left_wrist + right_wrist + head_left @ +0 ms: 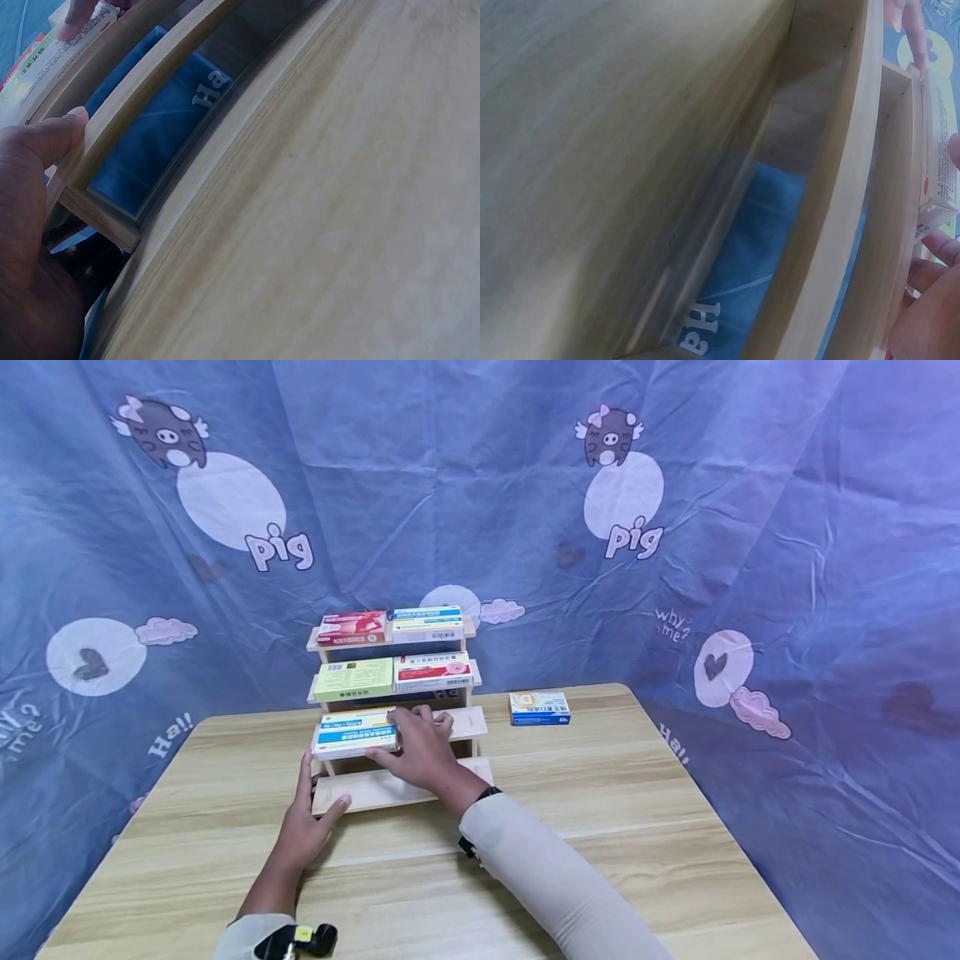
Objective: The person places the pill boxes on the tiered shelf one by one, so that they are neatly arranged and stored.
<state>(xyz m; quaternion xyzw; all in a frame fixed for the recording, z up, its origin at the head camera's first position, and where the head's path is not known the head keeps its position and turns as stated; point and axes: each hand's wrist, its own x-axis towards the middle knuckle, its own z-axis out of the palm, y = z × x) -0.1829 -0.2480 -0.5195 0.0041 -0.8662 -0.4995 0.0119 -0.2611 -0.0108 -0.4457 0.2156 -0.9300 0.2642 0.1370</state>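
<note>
A pale wooden rack point(397, 789) rises in several steps on the table. A white, blue and yellow medicine box point(356, 734) lies on the left part of its second shelf from the bottom. My right hand point(423, 745) grips that box by its right end, thumb at the front and fingers behind. At the rack's left end, my left hand point(303, 827) spreads thumb and fingers. Its thumb lies over the lowest shelf's front edge, while a straight finger reaches up to the box's left end. In the right wrist view, the box point(936, 142) sits between both hands.
Higher shelves hold a red box point(351, 627), a blue-and-white box point(427, 623), a light green box point(353, 677) and a red-and-white box point(432, 670). Right of the rack, another blue-and-white box point(539, 708) sits on the table point(600, 810). A blue printed curtain point(480, 518) hangs behind.
</note>
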